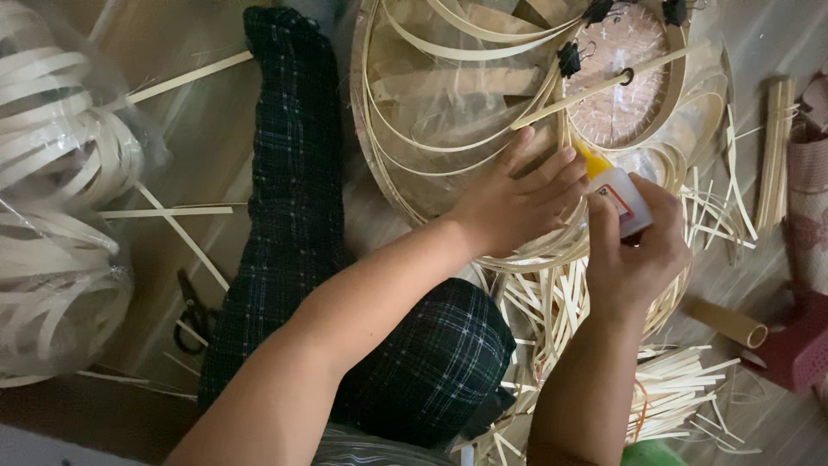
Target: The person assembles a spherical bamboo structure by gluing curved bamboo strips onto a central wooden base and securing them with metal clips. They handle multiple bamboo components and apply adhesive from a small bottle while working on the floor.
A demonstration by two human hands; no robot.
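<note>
Glue bottle (623, 200): a small white squeeze bottle with a yellow nozzle is grasped in the right hand (636, 250), tilted so the nozzle points up and left toward the bamboo rim, seemingly so the tip meets the strips where they overlap.
Right hand grip: clenched around the bottle's body, thumb along its near side.
Left hand (517, 205): laid flat on the curved bamboo strips, fingers spread toward the nozzle; nothing is enclosed, the palm appears to be pressed down, likely to keep the springy strips from shifting.
Bamboo hoop frame (414, 185): a large round frame of thin pale strips is lying on the floor in front of the person, with several loose strips curving inside it.
Woven disc (625, 82): a smaller round woven piece is seen at the top right, inside the frame's far edge, crossed by a straight bamboo stick (604, 85).
Binder clips (569, 59): black clips are fixed at the disc's rim, apparently to hold layers together.
Cut strips (681, 380): a loose heap of short bamboo slivers is spread under the right forearm.
Coiled strips in plastic bags (60, 216): bundled at the far left, well apart from the hands.
Scissors (194, 311): left on the wooden floor (198, 138) beside the checked trouser leg (293, 198).
Bamboo tube (729, 321): a short section is lying at the right.
</note>
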